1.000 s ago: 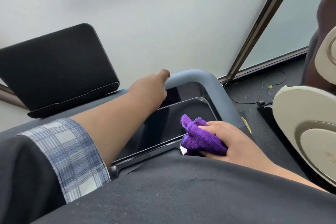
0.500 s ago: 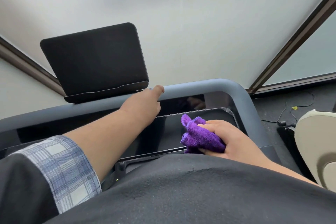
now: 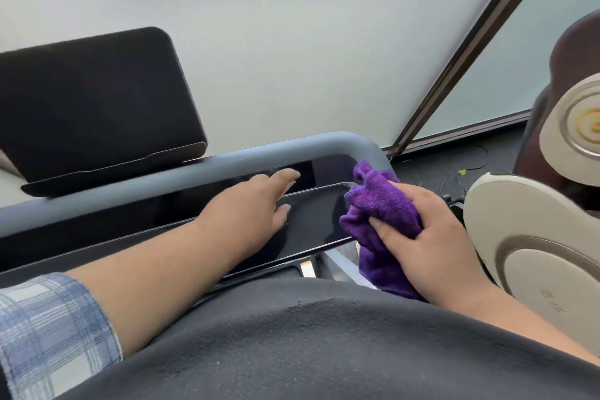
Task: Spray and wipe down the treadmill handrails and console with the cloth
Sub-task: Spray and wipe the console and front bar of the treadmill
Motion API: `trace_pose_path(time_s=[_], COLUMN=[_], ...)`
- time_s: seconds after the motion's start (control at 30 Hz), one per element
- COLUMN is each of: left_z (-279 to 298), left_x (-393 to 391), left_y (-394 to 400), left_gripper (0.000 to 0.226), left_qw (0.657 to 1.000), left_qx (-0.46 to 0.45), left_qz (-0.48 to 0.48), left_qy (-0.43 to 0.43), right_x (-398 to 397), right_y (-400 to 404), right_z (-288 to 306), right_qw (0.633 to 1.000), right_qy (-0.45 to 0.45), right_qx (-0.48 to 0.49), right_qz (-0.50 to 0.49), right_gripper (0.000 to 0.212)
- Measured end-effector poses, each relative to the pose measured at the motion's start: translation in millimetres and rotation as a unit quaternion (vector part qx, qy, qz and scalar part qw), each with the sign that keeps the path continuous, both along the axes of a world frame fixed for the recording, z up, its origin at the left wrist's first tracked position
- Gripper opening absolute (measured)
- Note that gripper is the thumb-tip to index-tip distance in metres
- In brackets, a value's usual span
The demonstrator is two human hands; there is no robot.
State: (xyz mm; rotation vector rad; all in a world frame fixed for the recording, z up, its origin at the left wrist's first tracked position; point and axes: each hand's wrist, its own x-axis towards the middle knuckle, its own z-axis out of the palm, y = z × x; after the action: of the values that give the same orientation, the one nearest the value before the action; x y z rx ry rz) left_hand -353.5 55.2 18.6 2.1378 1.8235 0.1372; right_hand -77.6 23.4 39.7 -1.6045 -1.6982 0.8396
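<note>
Right hand (image 3: 425, 234) grips the cloth (image 3: 383, 204) (purple); left hand (image 3: 250, 204), fingers straight, seemingly touches the console (image 3: 311, 221).

Two hands (image 3: 250, 204) (image 3: 418, 234), one purple cloth (image 3: 383, 204), one handrail (image 3: 227, 159), perhaps one console screen (image 3: 311, 221)

cloth (image 3: 383, 204): we see deep purple, plain, bunched in the right hand (image 3: 431, 237)
handrail (image 3: 227, 156): we see matte blue-grey, curving just beyond that grip
console (image 3: 311, 221): we see glossy black under the left hand (image 3: 250, 208)
sleeve (image 3: 48, 328): we see blue and white plaid
screen (image 3: 91, 101): we see flat black, well left of the grip
machine (image 3: 535, 253): we see cream and beige rings, right of the grip
</note>
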Motion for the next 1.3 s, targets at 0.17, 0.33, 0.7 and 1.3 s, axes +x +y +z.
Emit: trace_pose_path(time_s=[0.17,0.33,0.7,1.3], left_z=[-11.8,-16.6,-16.7,-14.1], left_x=[10.8,3.1,-8.0,-65.1], left_y=[-15.0,-20.5,-40.2,-84.6], left_gripper=[0.054,0.054,0.052,0.057], left_qw=[0.998,0.996,0.996,0.984], left_qx=[-0.003,0.005,-0.007,0.051], left_qz=[-0.063,-0.067,-0.034,0.086], left_qy=[-0.027,-0.059,-0.087,-0.148], right_x=[34.6,23.8,-43.0,-204.3], right_y=[-11.0,-1.1,134.8,89.3], right_z=[-12.8,-33.8,-31.4,-44.1], right_qw=[0.981,0.957,0.922,0.837], right_qy=[-0.164,-0.260,-0.374,-0.375], right_qx=[-0.082,-0.121,-0.040,0.122], right_qz=[-0.056,-0.045,0.095,0.379], right_gripper=[0.071,0.093,0.092,0.079])
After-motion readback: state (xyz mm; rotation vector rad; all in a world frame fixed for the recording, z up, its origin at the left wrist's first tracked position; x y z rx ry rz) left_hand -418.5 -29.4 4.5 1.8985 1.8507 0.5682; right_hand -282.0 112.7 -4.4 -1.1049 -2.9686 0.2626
